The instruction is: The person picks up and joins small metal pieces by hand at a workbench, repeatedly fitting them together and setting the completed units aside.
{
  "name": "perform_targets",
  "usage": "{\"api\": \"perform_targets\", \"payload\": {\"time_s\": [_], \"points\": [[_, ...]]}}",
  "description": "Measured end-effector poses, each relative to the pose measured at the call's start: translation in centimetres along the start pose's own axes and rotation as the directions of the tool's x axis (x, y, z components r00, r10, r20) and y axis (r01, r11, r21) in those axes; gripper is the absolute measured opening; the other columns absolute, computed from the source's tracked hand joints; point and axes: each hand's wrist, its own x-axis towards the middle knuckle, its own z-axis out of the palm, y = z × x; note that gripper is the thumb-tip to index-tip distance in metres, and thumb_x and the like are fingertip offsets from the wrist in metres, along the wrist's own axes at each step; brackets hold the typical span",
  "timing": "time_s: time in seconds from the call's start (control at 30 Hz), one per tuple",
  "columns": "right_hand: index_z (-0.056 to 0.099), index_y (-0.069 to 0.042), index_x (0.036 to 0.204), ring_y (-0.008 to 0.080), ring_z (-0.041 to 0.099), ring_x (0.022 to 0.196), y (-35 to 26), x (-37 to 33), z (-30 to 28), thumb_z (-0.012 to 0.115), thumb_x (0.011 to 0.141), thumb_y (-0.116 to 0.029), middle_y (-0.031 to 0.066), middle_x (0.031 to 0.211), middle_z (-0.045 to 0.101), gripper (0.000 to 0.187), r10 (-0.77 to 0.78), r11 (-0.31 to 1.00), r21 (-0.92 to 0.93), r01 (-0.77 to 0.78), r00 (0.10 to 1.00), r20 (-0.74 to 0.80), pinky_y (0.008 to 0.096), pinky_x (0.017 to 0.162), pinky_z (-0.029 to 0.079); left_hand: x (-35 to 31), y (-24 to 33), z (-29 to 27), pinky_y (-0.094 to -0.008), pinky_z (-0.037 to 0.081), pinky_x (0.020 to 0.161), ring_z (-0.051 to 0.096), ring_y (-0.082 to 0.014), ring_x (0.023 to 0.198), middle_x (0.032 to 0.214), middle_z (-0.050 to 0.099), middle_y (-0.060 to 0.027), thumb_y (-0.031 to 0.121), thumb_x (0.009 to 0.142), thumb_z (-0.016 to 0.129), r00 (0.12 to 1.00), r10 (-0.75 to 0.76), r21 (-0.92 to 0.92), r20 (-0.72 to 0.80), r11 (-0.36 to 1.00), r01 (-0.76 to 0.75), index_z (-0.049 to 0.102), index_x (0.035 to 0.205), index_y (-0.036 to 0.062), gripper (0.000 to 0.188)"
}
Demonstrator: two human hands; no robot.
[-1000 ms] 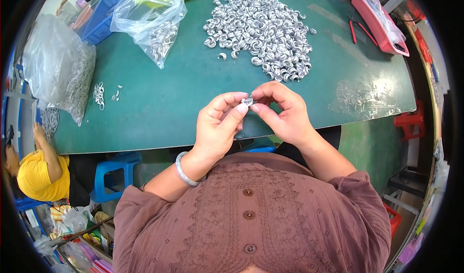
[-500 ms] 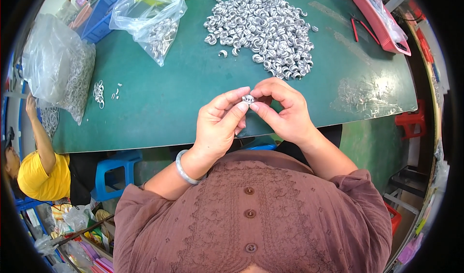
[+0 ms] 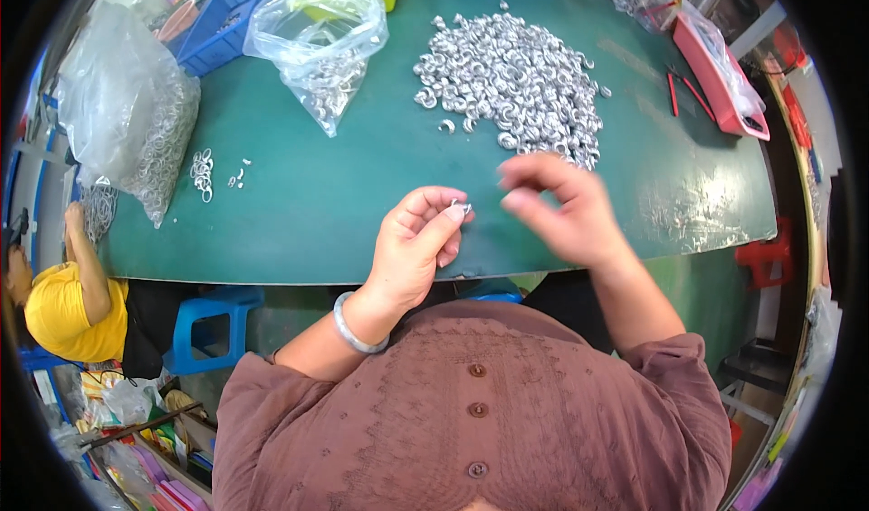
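My left hand [image 3: 418, 235] is closed in a pinch above the table's near edge. Between its thumb and fingertips sits a small silver metal piece [image 3: 463, 208], mostly covered, its exact kind unclear. My right hand [image 3: 570, 208], slightly blurred, is apart from it to the right; thumb and forefinger are separated and I see nothing between them. Just beyond the right hand lies a large pile of curved silver metal pieces [image 3: 516, 76], like small open rings.
On the green table [image 3: 362, 167] are silver rings [image 3: 202, 176], a bag of metal parts [image 3: 330, 85], a fuller bag [image 3: 163, 149], a blue crate [image 3: 213, 45], red-handled pliers [image 3: 673, 93] and a pink basket [image 3: 711, 72]. A person in yellow [image 3: 77, 316] sits at left.
My right hand has let go of the silver piece both hands held and moved right, toward the pile. My left hand keeps a small silver piece. The view has shifted slightly.
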Motion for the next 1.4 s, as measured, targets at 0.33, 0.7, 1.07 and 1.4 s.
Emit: {"api": "perform_targets", "payload": {"time_s": [0.33, 0.7, 1.07, 1.4], "points": [[0.058, -0.003, 0.083, 0.0295, 0.053, 0.075, 0.5, 6.8, 0.3, 0.062, 0.070, -0.012, 0.0102, 0.078, 0.052, 0.016, -0.139, 0.728, -0.617, 0.300, 0.945, 0.295, 0.0369, 0.065, 0.044, 0.5, 0.0, -2.1, -0.0179, 0.036, 0.044, 0.046, -0.0081, 0.054, 0.082, 0.057, -0.0096, 0.011, 0.085, 0.049, 0.989, -0.030, -0.322, 0.146, 0.944, 0.076, 0.049, 0.083, 0.0077, 0.004], [0.061, -0.006, 0.080, 0.0265, 0.051, 0.077, 3.3, 9.6, 2.8, 0.065, 0.066, -0.009, 0.0082, 0.077, 0.049, 0.015, -0.187, 0.603, -0.712, 0.360, 0.931, 0.312, 0.0360, 0.067, 0.042, 0.4, -0.1, -2.4, -0.0169, 0.034, 0.042, 0.046, -0.0085, 0.052, 0.080, 0.055, -0.0117, 0.013, 0.087, 0.047, 0.978, -0.054, -0.341, 0.201, 0.932, 0.121, 0.048, 0.081, 0.0077, 0.008], [0.055, 0.002, 0.095, 0.0116, 0.057, 0.066, 0.5, 4.9, 1.8, 0.058, 0.081, -0.010, 0.0078, 0.079, 0.061, 0.019, 0.435, 0.602, 0.574, -0.555, 0.831, 0.347, 0.0229, 0.062, 0.047, 0.5, 0.5, -1.7, -0.0235, 0.040, 0.054, 0.050, -0.0118, 0.064, 0.088, 0.056, -0.0087, 0.005, 0.082, 0.046, 0.995, -0.062, -0.328, 0.078, 0.941, 0.085, 0.052, 0.100, 0.0015, 0.019], [0.056, -0.001, 0.093, 0.0092, 0.053, 0.062, 0.8, 1.2, 2.3, 0.055, 0.084, -0.015, 0.0043, 0.074, 0.059, 0.017, 0.375, 0.465, 0.689, -0.556, 0.829, 0.416, 0.0212, 0.058, 0.043, 1.1, 1.6, 0.1, -0.0155, 0.034, 0.050, 0.042, -0.0025, 0.058, 0.074, 0.053, 0.0031, 0.009, 0.084, 0.053, 0.970, 0.203, 0.295, 0.136, 0.926, -0.235, 0.056, 0.108, 0.0046, 0.024]]}}
